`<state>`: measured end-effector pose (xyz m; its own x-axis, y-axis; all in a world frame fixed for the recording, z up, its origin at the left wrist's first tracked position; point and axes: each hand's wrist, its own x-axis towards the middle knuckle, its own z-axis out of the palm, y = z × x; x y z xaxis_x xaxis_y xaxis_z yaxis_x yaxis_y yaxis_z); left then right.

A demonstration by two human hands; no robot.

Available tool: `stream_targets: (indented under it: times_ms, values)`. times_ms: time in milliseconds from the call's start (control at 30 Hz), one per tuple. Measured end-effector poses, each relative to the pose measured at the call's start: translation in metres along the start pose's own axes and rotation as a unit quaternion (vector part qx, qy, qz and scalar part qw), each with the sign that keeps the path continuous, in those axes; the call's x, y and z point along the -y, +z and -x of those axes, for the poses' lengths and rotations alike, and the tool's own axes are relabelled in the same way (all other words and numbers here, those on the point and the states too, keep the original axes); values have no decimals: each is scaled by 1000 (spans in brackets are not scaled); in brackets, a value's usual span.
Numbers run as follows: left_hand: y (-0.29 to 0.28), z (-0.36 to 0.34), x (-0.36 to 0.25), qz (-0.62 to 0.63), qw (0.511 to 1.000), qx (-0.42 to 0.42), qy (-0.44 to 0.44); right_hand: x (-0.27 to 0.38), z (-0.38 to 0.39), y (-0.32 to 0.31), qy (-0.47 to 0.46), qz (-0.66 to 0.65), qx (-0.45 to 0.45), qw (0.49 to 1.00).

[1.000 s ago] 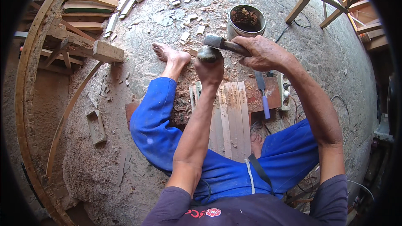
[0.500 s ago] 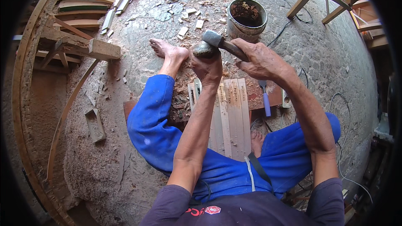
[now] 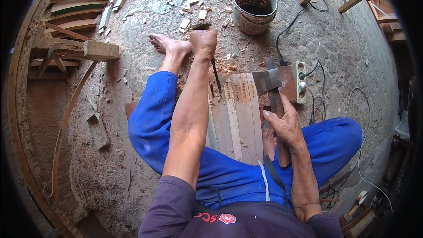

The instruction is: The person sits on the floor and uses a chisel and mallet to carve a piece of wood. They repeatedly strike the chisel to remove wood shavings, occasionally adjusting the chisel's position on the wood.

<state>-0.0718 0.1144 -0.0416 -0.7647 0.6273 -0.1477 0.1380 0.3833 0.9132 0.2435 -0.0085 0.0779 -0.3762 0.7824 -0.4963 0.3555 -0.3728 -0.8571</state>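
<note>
**A:** On the concrete floor, person seated, legs in blue trousers spread to either side of the work. What's at centre?

**B:** At centre, a row of pale wooden slats lying side by side between the knees, running 12 to 6. Biggest loose item otherwise: curved timber ribs stacked at 10 o'clock, bucket of debris at 12.

**A:** Hands?

**B:** Right hand at 3 o'clock of the slats, fingers wrapped tight round the wooden handle of a hatchet. Head lowered, lying on or just above the right edge of the slats, near a reddish board. Left hand out at 12, fisted around the top of a small workpiece; can't tell its shape, the fist hides it. A thin dark rod or blade runs down below the fist toward the slats.

**A:** Progress?

**B:** My read: partway. Chips and shavings are piled at the slats' far end and offcuts scattered toward 12, so a good deal of trimming is done. Hatchet is down, not raised, so no stroke under way. Piece is held in position, so shaping looks unfinished.

**A:** Anything else close?

**B:** White power strip at 2 o'clock, touching the reddish board, black cables trailing off. Bare foot at 11, just beside the left fist.
</note>
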Motion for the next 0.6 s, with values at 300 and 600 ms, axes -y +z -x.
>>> stream_targets:
  times_ms: [300, 600]
  values:
    - [12, 30, -13, 29, 982, -41, 182, -29, -18, 0, -106, 82, -38, 990]
    - [6, 46, -26, 43, 969, -68, 232, -28, -21, 3, -96, 117, -44, 987]
